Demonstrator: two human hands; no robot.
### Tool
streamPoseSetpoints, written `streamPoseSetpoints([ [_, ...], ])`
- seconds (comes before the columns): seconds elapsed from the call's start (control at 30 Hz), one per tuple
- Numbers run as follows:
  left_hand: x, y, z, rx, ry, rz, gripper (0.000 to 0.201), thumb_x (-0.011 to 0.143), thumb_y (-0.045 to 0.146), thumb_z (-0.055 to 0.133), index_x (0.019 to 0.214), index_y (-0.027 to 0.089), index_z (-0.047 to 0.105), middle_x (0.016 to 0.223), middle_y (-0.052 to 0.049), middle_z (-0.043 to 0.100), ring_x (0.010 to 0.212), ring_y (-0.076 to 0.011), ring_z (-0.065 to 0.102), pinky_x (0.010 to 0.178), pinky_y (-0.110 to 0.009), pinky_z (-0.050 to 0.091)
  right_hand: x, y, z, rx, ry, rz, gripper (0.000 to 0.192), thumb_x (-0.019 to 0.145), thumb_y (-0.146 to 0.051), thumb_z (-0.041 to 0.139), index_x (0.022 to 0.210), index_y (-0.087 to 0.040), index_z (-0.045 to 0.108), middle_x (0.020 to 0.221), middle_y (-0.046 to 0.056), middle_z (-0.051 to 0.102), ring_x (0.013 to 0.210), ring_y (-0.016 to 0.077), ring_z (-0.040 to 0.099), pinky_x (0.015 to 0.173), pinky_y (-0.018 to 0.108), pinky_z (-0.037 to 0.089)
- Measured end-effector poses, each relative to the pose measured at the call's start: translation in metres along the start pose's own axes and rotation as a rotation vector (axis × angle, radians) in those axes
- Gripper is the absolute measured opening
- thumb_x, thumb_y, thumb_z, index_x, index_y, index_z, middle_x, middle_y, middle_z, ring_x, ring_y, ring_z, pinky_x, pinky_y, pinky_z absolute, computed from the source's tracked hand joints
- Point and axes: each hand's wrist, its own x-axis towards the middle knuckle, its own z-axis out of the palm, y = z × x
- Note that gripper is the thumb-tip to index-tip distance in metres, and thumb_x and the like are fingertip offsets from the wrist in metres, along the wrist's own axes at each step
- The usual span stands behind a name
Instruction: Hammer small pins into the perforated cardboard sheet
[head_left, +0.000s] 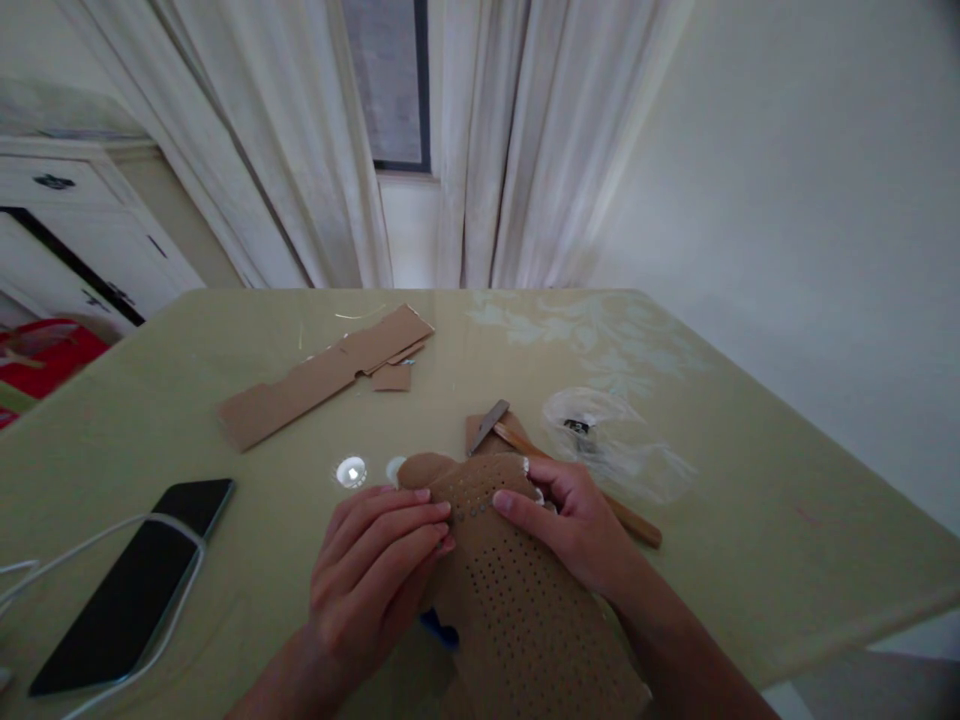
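Close to me is a brown perforated sheet, leather-like (517, 590), bent at its far end, with rows of small holes and white bits along its upper right edge. My left hand (382, 560) grips its left edge, fingers together on top and the thumb hidden. My right hand (577, 520) pinches the right edge, thumb on the holes and fingers partly underneath. Just beyond lies a hammer (491, 425) with a wooden handle, partly covered by my right hand. A small blue thing (439, 628) shows below my left hand; its kind is unclear.
Cardboard strips (322, 375) lie at the table's far left. A clear plastic bag (600, 440) with a dark label sits right of the hammer. A black tablet (142, 585) with a white cable (191, 545) over it is at left. A wall (825, 200) borders the right side.
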Motion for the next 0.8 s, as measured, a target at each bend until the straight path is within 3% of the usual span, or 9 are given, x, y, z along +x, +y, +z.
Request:
streamPoseSetpoints([
  [0.3, -0.010, -0.004, -0.003, -0.133, -0.008, -0.025, 0.028, 0.098, 0.000, 0.064, 0.116, 0.022, 0.065, 0.117, -0.006, 0.086, 0.118, -0.0242, 0.080, 0.113, -0.051, 0.054, -0.003, -0.002, 0.002, -0.016, -0.039, 0.006, 0.046, 0.095, -0.063, 0.075, 0.105, -0.018, 0.081, 0.093, 0.005, 0.077, 0.084, 0.0200, 0.066, 0.074, 0.030, 0.051],
  [0.4, -0.012, -0.001, -0.005, -0.144, -0.062, -0.061, 0.018, 0.105, 0.007, 0.057, 0.100, 0.023, 0.061, 0.122, -0.007, 0.085, 0.107, -0.0211, 0.083, 0.118, -0.052, 0.049, -0.004, -0.002, 0.003, -0.028, -0.031, 0.009, 0.046, 0.096, -0.064, 0.074, 0.105, -0.019, 0.081, 0.092, 0.005, 0.076, 0.087, 0.0213, 0.068, 0.077, 0.032, 0.052],
  [0.47, -0.012, 0.001, -0.006, -0.138, -0.068, -0.091, 0.023, 0.108, 0.012, 0.052, 0.089, 0.024, 0.057, 0.122, -0.006, 0.085, 0.102, -0.0192, 0.083, 0.117, -0.050, 0.048, -0.004, -0.002, 0.003, -0.018, -0.030, 0.011, 0.046, 0.096, -0.064, 0.074, 0.104, -0.019, 0.081, 0.091, 0.005, 0.076, 0.087, 0.0213, 0.068, 0.077, 0.032, 0.053],
  [0.5, -0.010, 0.000, -0.007, -0.142, -0.033, -0.116, 0.023, 0.109, 0.014, 0.052, 0.088, 0.024, 0.057, 0.119, -0.005, 0.085, 0.100, -0.0192, 0.082, 0.114, -0.049, 0.049, -0.004, -0.001, 0.003, -0.005, -0.023, 0.016, 0.046, 0.095, -0.063, 0.075, 0.103, -0.019, 0.081, 0.091, 0.005, 0.076, 0.086, 0.0209, 0.068, 0.075, 0.031, 0.053],
  [0.57, -0.006, -0.008, -0.009, -0.124, 0.150, -0.226, 0.016, 0.107, 0.017, 0.056, 0.094, 0.025, 0.061, 0.106, -0.003, 0.085, 0.095, -0.0197, 0.080, 0.101, -0.045, 0.056, -0.004, 0.000, 0.002, 0.039, 0.000, 0.034, 0.046, 0.094, -0.063, 0.077, 0.101, -0.018, 0.081, 0.090, 0.005, 0.076, 0.083, 0.0199, 0.067, 0.072, 0.030, 0.051],
  [0.63, 0.000, -0.026, -0.013, -0.033, 0.340, -0.439, 0.005, 0.104, 0.023, 0.063, 0.102, 0.025, 0.066, 0.092, 0.000, 0.082, 0.086, -0.0195, 0.077, 0.085, -0.037, 0.058, -0.002, 0.002, 0.002, 0.088, 0.033, 0.048, 0.046, 0.093, -0.064, 0.078, 0.098, -0.018, 0.080, 0.087, 0.005, 0.075, 0.081, 0.0191, 0.067, 0.069, 0.029, 0.050],
  [0.67, 0.002, -0.038, -0.017, 0.065, 0.352, -0.580, 0.005, 0.102, 0.029, 0.068, 0.100, 0.024, 0.069, 0.088, 0.000, 0.080, 0.082, -0.0196, 0.075, 0.080, -0.034, 0.057, -0.002, 0.004, 0.002, 0.113, 0.045, 0.052, 0.046, 0.092, -0.063, 0.078, 0.098, -0.018, 0.081, 0.086, 0.005, 0.075, 0.079, 0.0189, 0.068, 0.069, 0.029, 0.050],
  [0.73, 0.004, -0.064, -0.024, 0.120, 0.057, -0.815, 0.023, 0.099, 0.046, 0.067, 0.095, 0.023, 0.074, 0.085, -0.002, 0.080, 0.080, -0.0222, 0.074, 0.074, -0.034, 0.055, 0.000, 0.006, 0.002, 0.163, 0.058, 0.059, 0.045, 0.092, -0.062, 0.080, 0.100, -0.017, 0.082, 0.086, 0.005, 0.076, 0.079, 0.0188, 0.069, 0.069, 0.030, 0.051],
  [0.8, 0.003, -0.087, -0.030, 0.174, -0.225, -0.947, 0.032, 0.094, 0.053, 0.065, 0.092, 0.023, 0.077, 0.082, -0.003, 0.080, 0.073, -0.0242, 0.072, 0.069, -0.034, 0.052, 0.001, 0.007, 0.002, 0.212, 0.058, 0.062, 0.044, 0.092, -0.059, 0.081, 0.105, -0.017, 0.083, 0.090, 0.006, 0.078, 0.080, 0.0188, 0.070, 0.071, 0.030, 0.052],
])
